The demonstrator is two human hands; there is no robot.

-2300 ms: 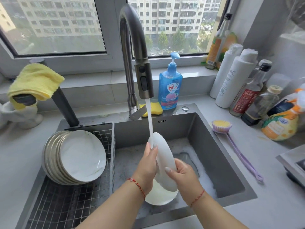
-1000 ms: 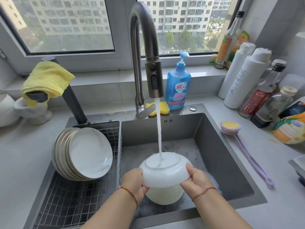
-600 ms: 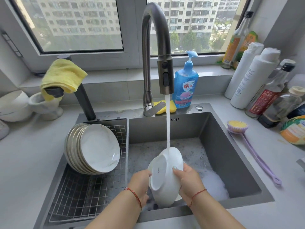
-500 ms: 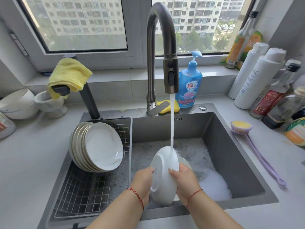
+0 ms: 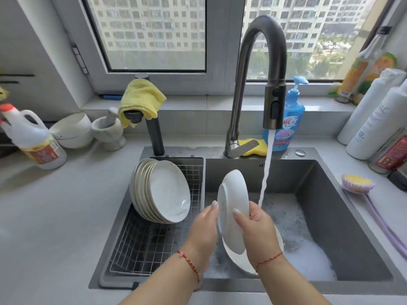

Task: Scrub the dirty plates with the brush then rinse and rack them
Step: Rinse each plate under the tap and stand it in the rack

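The plate (image 5: 233,208) stood on edge in both our hands, left hand (image 5: 203,230) and right hand (image 5: 256,232) gripping its rim; we had swung it out of the water stream (image 5: 265,172) toward the rack (image 5: 154,238), rinsing apparently done.

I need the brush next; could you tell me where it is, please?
The brush lies on the counter right of the sink, its yellow head nearest the bottles.
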